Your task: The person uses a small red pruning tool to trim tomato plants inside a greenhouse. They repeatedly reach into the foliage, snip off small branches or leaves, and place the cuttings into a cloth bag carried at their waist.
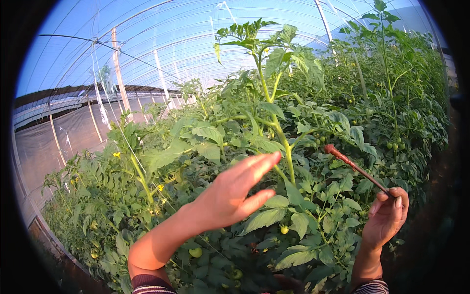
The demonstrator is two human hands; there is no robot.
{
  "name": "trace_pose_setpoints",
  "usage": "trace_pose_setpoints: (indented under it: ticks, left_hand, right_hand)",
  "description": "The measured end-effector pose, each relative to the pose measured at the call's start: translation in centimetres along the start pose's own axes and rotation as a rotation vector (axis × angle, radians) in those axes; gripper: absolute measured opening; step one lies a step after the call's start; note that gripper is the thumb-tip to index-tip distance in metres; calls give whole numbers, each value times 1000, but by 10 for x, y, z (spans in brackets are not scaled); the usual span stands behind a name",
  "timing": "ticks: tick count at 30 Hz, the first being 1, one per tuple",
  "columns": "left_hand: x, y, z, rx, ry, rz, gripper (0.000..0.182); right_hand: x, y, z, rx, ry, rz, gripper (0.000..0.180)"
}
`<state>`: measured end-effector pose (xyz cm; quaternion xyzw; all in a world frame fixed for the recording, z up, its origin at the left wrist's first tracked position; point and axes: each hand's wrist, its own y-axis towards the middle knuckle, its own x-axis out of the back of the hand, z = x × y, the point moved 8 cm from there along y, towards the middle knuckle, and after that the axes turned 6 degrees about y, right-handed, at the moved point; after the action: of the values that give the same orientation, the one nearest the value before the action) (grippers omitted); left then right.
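Observation:
My left hand (238,191) reaches up in front of a tall tomato plant, its thumb apart from the other fingers and nothing in its grasp. Its fingertips are close to the thick green stem (282,139); whether they touch it I cannot tell. On the right, my right hand (387,213) pinches the thin end of a slender stick (371,178) between thumb and fingers. The stick's far end carries a reddish-brown, knobbly tip (334,150) that points up and left, toward the plant. Broad leaves (266,220) hang below my left hand.
Green tomatoes (195,252) hang low among the foliage, with more (395,146) at the right. A string (125,136) runs down to a yellow-flowered plant (141,176) on the left. Wooden posts (119,70) and a film roof (165,22) enclose the dense rows.

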<state>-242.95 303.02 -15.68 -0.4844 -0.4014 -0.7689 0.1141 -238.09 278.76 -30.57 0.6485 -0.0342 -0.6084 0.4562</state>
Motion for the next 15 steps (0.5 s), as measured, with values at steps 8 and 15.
trace_pose_setpoints:
  ticks: [8,15]
  left_hand:
    - [-24,-180,-101,-85,-167,450,26]
    - [48,-286,-127,155,-227,13,23]
  right_hand:
    - [-25,-71,-7,-197,242,156,24]
    - [-107,-165,-3,-602,657,350,29]
